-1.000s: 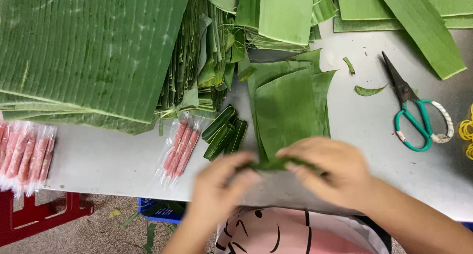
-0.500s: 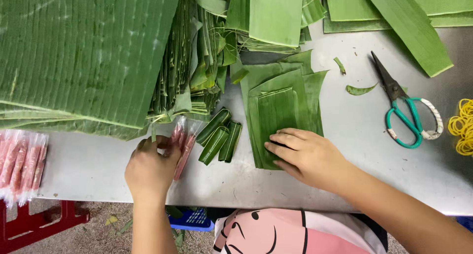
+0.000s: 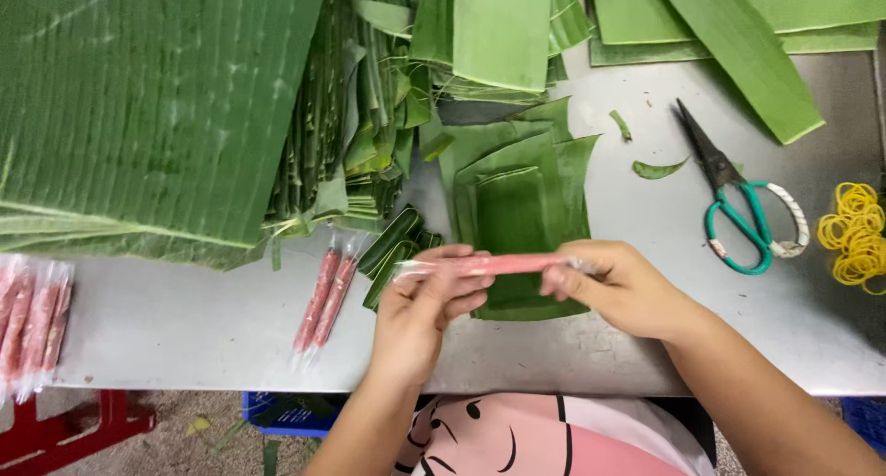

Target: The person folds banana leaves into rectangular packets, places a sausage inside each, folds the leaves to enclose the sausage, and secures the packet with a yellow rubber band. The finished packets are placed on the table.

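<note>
Both my hands hold one pink sausage stick in a clear wrapper (image 3: 503, 265) level above the table's front edge. My left hand (image 3: 426, 312) grips its left end and my right hand (image 3: 616, 287) pinches its right end. Under the stick lies a stack of cut banana-leaf squares (image 3: 521, 213). Two more wrapped pink sticks (image 3: 323, 296) lie left of my left hand. Small folded leaf bundles (image 3: 392, 245) rest between those sticks and the leaf stack.
Large banana leaves (image 3: 148, 107) cover the back left of the steel table (image 3: 185, 324). Green-handled scissors (image 3: 738, 208) and yellow rubber bands (image 3: 858, 231) lie at the right. More wrapped sticks (image 3: 32, 319) sit at the far left. Leaf strips (image 3: 738, 42) lie at the back right.
My left hand picked a wrapped stick from the pile at the left and brought it right. My right hand left the leaf stack and took the stick's other end.
</note>
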